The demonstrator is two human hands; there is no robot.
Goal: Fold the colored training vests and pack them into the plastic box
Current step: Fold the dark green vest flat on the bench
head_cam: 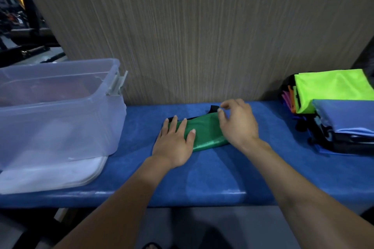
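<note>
A dark green vest [205,130] with black trim lies folded into a narrow strip on the blue bench [202,176]. My left hand [175,141] lies flat on its left end with the fingers straight. My right hand [237,122] hovers over its right end, fingers loosely curled, holding nothing that I can make out. The clear plastic box [60,111] stands at the left end of the bench with something reddish dimly visible inside.
At the right end of the bench sits a pile of vests, a lime green one [332,88] on top at the back and a blue one [348,115] in front. A white lid [50,176] lies under the box. A wood-grain wall [192,36] rises behind.
</note>
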